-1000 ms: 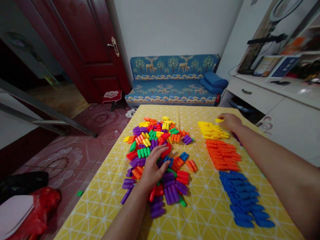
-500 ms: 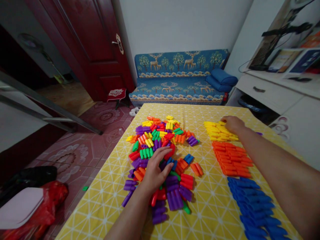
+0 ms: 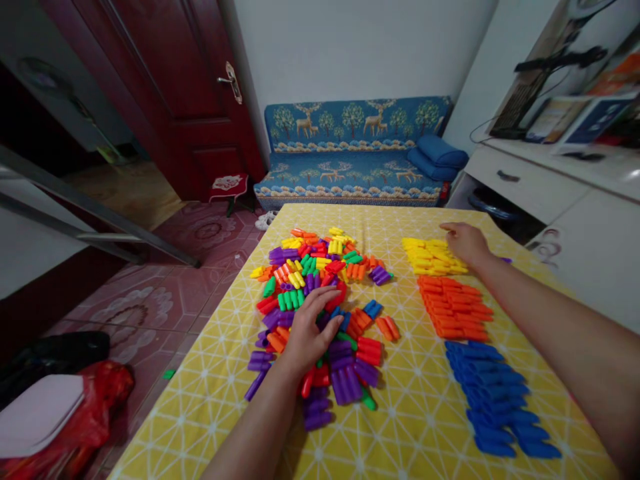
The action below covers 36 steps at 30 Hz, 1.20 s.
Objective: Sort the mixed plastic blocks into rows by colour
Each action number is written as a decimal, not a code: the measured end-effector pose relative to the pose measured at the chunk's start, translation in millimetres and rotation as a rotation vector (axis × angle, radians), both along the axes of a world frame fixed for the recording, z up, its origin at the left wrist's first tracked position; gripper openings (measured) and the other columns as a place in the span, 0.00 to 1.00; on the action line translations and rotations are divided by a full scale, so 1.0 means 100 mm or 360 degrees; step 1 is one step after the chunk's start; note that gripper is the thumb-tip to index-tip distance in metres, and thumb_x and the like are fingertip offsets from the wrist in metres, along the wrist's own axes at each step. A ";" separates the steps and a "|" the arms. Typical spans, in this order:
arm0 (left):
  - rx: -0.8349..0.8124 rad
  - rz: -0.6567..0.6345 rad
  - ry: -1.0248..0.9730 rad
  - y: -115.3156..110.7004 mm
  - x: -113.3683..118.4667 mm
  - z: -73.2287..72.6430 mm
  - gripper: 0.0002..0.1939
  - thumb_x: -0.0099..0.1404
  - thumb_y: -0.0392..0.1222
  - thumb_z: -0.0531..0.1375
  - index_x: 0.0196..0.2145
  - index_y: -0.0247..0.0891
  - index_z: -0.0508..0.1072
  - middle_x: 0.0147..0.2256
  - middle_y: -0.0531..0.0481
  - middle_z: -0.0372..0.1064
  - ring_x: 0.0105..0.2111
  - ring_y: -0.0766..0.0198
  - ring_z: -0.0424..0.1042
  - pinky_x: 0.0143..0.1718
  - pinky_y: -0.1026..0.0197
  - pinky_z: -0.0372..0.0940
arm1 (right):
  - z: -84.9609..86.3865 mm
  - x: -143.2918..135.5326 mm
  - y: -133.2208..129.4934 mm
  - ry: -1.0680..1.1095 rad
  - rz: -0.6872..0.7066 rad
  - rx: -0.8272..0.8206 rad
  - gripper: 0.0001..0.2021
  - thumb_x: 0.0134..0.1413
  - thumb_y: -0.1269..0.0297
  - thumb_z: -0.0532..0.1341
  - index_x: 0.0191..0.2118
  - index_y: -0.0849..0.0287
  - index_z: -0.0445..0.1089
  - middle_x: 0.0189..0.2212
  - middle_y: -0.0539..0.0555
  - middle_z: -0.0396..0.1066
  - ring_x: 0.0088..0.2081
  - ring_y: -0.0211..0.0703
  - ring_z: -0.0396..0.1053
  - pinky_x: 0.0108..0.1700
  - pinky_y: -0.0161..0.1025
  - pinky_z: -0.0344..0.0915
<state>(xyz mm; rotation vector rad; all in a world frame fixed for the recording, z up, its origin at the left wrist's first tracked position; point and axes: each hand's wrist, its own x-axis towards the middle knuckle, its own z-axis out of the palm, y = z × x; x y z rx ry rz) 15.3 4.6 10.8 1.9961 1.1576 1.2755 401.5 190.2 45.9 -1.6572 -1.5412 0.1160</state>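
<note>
My left hand rests over a loose heap of mixed plastic tube-shaped building pieces, fingers spread and nothing gripped. Purple pieces, green pieces and red pieces lie around it. On the right, my right hand hovers at the far side of a stack of yellow pieces. Its index finger is stretched out and no piece shows in it; the other fingers are partly hidden. Nearer to me are a sorted group of orange pieces and one of blue pieces.
A yellow patterned cloth covers the table. Beyond it stands a blue sofa; a white cabinet is at the right. A small stool and a red bag are on the floor at the left.
My right hand has let go at the yellow stack, its index finger now extended. My left hand stays over the heap. The view has shifted slightly.
</note>
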 end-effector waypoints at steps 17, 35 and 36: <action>-0.0633 -0.0057 -0.1329 0.10 -0.19 0.36 0.29 0.64 0.64 0.54 0.43 0.34 0.75 0.38 0.42 0.78 0.37 0.60 0.78 0.44 0.55 0.70 | -0.59 -2.33 -2.77 -0.0187 0.0604 0.0123 0.21 0.58 0.58 0.62 0.57 0.54 0.68 0.60 0.59 0.63 0.61 0.55 0.57 0.62 0.60 0.55; 0.0163 0.0290 0.0393 -0.43 -0.06 -0.04 0.10 0.66 0.44 0.58 0.40 0.40 0.78 0.41 0.45 0.76 0.44 0.54 0.73 0.48 0.51 0.66 | -0.59 -2.33 -2.75 -0.0131 0.0617 0.0211 0.14 0.59 0.60 0.61 0.49 0.58 0.72 0.48 0.59 0.70 0.53 0.51 0.64 0.58 0.53 0.61; 0.0183 0.0291 0.0452 -0.43 -0.05 -0.05 0.10 0.66 0.44 0.58 0.40 0.40 0.78 0.41 0.45 0.77 0.44 0.54 0.73 0.48 0.50 0.66 | -0.59 -2.33 -2.75 -0.0118 0.0611 0.0211 0.13 0.59 0.60 0.61 0.48 0.57 0.72 0.48 0.58 0.71 0.52 0.51 0.64 0.57 0.53 0.61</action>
